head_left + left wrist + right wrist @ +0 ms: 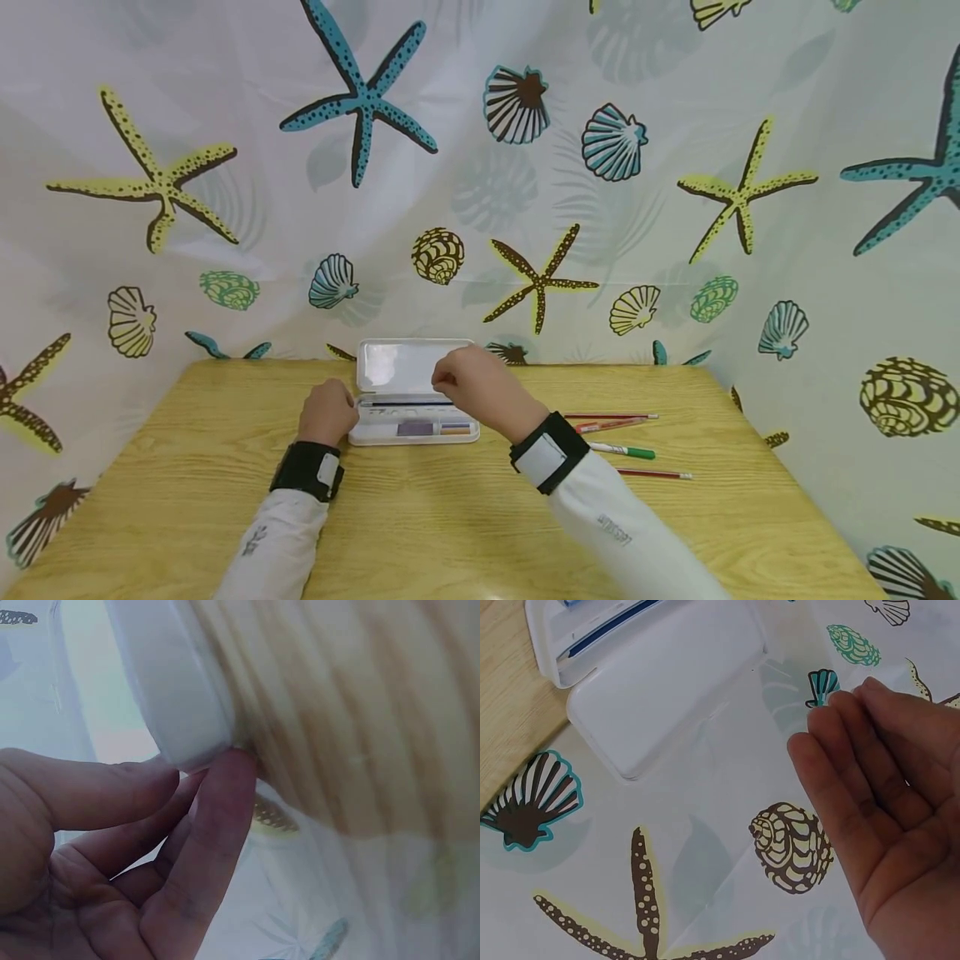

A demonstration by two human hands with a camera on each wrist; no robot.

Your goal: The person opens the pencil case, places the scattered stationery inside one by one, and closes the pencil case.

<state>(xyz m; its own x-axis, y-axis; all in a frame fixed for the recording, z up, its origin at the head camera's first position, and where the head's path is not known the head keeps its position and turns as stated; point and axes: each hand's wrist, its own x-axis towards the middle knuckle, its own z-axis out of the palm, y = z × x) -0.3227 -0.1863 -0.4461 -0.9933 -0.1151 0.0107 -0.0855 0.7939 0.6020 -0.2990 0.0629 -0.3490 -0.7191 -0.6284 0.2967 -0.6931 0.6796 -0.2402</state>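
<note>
The thumb and first finger of the left hand (327, 414) are pinched on the left end of the white pencil box (412, 441), so the box is gripped there; the fingers of the right hand (487, 388) are loosely bent above the right part of the box, with the tips close together, and nothing is seen held in them; for this step to be done well, the box should be steadied by a light pinch at its end, and the left fingers should be kept out of the way of the lid (401, 367); the right fingers are best brought low over the box, so that nothing is bumped (the box, it seems, could be slid by a hard knock).

The left wrist is set low beside the box; the right wrist is held to the right of the box, with that arm slanted in.

In the box, a dark blue pencil (408, 404) is laid near the lid; a purple block (415, 428) is set in front of it; to the right of the box, red pencils (656, 474) and a green-capped marker (637, 452) are scattered on the wooden table (225, 433); behind the box, a shell-patterned cloth (450, 192) is hung.
</note>
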